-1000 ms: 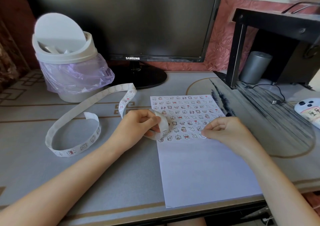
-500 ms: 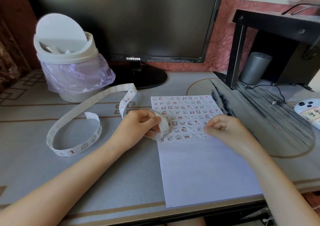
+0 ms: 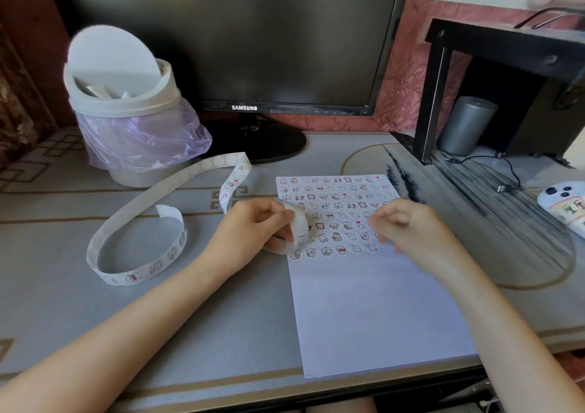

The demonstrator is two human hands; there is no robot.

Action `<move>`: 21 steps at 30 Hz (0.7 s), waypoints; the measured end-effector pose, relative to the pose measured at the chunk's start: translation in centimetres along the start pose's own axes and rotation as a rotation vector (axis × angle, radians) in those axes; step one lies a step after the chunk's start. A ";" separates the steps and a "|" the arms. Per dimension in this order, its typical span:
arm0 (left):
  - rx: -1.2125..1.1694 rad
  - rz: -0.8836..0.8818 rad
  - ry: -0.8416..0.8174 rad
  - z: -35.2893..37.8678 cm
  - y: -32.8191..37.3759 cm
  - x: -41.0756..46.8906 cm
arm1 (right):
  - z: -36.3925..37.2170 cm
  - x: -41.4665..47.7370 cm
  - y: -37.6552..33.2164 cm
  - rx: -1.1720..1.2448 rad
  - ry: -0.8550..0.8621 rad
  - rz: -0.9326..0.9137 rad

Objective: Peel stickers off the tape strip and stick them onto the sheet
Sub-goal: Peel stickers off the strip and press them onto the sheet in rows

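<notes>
Where the thumb and fingers [image 3: 280, 222] of the left hand [image 3: 253, 227] curl round the tape strip [image 3: 300, 224], they bend it into a tight hump just over the sheet's left edge. That bend is what matters: in my judgement a sharp fold lifts a sticker's rim off the backing, so the grip should sit close behind the next sticker and hold the strip taut. Fingertips [image 3: 378, 224] of the right hand [image 3: 408, 227] are curled in, thumb near forefinger, low over the sheet [image 3: 364, 311] by the right end of the lower rows; whether they pinch a sticker is too small to tell. If they do, it is best set down in line with its neighbours and pressed from the middle out; if not, a nail under the raised rim is the way in. Rows of stickers [image 3: 332, 213] fill the sheet's upper part, and the lower part is bare. Farther out, the strip loops leftward across the table [image 3: 63, 317] towards the bin [image 3: 126, 111], slack enough to feed without tugging.
</notes>
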State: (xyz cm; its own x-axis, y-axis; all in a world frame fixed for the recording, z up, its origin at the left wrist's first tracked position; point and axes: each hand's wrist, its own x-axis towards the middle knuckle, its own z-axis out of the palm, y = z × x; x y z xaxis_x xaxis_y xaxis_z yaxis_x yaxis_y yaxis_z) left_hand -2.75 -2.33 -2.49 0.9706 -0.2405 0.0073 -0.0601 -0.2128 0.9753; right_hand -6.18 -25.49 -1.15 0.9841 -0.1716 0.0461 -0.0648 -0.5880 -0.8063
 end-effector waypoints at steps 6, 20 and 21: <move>-0.107 0.056 0.041 -0.1 0.6 -0.2 | 1.8 0.6 -2.9 0.175 -0.118 -0.110; -0.213 0.110 0.136 -0.2 0.9 0.0 | 5.2 0.4 -4.9 0.419 -0.201 -0.250; -0.228 0.103 0.135 -0.2 1.0 0.0 | 5.2 0.4 -4.9 0.431 -0.197 -0.253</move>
State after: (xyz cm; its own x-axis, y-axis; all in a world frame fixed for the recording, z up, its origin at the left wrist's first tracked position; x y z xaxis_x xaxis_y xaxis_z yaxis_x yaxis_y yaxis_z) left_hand -2.80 -2.35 -1.51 0.9853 -0.1186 0.1231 -0.1206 0.0283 0.9923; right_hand -4.59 -18.56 -0.25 0.9752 0.1091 0.1926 0.2117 -0.2066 -0.9552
